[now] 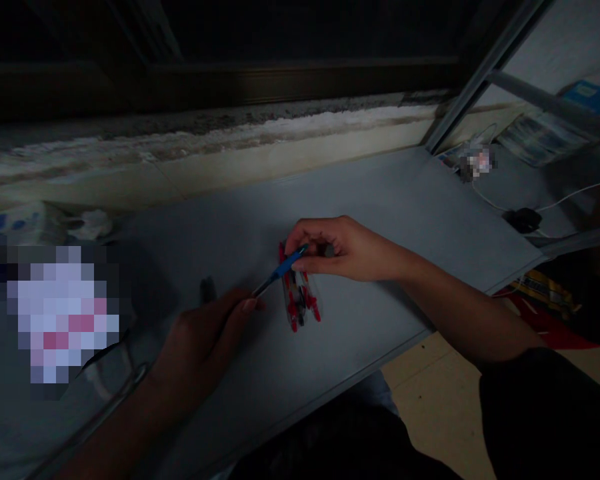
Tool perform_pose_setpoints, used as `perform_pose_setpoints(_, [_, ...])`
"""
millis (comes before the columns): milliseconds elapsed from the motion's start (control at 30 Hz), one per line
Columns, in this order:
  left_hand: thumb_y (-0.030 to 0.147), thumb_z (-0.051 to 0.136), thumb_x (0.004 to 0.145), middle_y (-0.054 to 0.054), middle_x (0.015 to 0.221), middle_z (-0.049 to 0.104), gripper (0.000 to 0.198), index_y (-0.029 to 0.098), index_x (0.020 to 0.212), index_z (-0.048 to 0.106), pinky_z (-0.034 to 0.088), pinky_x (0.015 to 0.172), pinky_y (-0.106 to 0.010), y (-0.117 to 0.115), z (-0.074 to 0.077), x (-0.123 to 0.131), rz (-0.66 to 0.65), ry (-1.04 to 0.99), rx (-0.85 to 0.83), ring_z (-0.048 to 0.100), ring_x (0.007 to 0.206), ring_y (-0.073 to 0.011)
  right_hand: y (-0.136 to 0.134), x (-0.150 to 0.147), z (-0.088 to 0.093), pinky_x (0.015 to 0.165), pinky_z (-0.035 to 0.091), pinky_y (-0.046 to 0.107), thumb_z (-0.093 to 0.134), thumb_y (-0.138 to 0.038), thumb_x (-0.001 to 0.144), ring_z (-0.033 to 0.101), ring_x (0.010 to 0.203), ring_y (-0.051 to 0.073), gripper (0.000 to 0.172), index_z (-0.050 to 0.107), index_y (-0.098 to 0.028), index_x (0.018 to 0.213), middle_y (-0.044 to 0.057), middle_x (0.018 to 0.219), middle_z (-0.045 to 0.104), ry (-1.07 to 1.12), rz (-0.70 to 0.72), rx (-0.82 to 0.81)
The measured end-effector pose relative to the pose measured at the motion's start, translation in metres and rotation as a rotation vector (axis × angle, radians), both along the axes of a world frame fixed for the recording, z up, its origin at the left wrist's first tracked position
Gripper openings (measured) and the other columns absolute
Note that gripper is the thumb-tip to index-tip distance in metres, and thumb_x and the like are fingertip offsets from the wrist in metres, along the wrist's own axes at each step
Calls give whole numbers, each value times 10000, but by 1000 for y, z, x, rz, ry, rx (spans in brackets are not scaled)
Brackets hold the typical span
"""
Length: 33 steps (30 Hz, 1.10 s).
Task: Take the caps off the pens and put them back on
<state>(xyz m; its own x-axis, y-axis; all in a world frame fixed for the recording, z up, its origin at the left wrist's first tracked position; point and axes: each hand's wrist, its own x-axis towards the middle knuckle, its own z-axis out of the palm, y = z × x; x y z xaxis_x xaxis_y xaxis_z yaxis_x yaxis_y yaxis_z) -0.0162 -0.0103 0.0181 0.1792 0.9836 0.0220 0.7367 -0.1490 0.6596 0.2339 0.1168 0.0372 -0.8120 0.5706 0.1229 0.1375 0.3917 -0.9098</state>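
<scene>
Honestly, the weak point is how little of the slim blue plastic pen (283,269) either grip has. My left grip (205,340) is clenched on its darker lower end, just left of the small bundle of red pens (300,303) lying on the grey desk (390,200). My right grip (347,252) is pinched on the pen's upper blue end, at the far end of that bundle. So the pen hangs slantwise over the bundle's far-left corner, apart from the desk as far as I can tell in this gloom. If the two ends pull unevenly, I judge one could slip free and the pen drop onto the bundle. That would scatter the red pens, which lie loose and near the desk's front edge. A small dark object (207,288) lies left of the bundle, close by my left fingertips, and a careless sweep could knock it. Poor light makes misjudging all this easier.
</scene>
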Motion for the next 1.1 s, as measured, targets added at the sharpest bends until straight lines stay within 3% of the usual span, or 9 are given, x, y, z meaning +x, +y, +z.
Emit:
perform_pose_setpoints(200, [449,433,1046,36,660,706,396,204,945,727,474,527,-190,3,-3,-1,-40,-36,-35,645,518,-111,5,-3,-7,687,482,230,718,-379,958,616,735,100,258,616,-143,981,14,844,681,179,-2,-106])
perform_pose_setpoints(333, [473,470,1031,27,691,724,381,201,1039,736,462,502,-190,5,-6,-3,-48,-33,-43,646,530,-114,9,-4,-10,744,516,232,800,-363,891,677,826,106,401,573,-150,1145,56,1019,729,297,-72,-133])
perform_pose_setpoints(433, [486,489,1030,20,723,742,384,199,1078,739,468,510,-188,6,-7,-4,-56,-29,-71,645,544,-113,13,-2,-8,742,525,227,821,-363,870,683,841,107,473,541,-164,1195,52,1035,727,362,-144,-102])
perform_pose_setpoints(667, [495,512,1015,8,771,770,384,200,1106,741,495,542,-187,6,-6,-4,-42,-43,-97,680,600,-129,19,5,-3,761,535,238,779,-361,901,690,880,118,466,522,-170,1240,49,1048,707,319,-255,-13])
perform_pose_setpoints(767, [493,508,1009,10,763,767,381,205,1084,747,490,531,-193,6,-5,-3,-54,-40,-116,675,581,-131,19,6,-2,778,542,234,771,-340,904,707,899,123,453,522,-167,1239,49,1053,710,329,-229,-19])
perform_pose_setpoints(967, [485,484,1020,27,631,674,399,192,1002,754,450,487,-191,7,-4,-1,-49,-28,-87,620,519,-121,10,-2,-10,825,566,261,800,-286,883,729,886,128,321,592,-143,1081,80,1030,756,278,-44,-159])
perform_pose_setpoints(1100, [488,490,1030,16,701,723,398,190,1011,751,464,518,-189,6,-6,0,-75,-32,-80,644,548,-117,2,-9,-17,821,563,264,777,-277,899,718,851,117,246,628,-135,1034,77,1025,759,263,-17,-199])
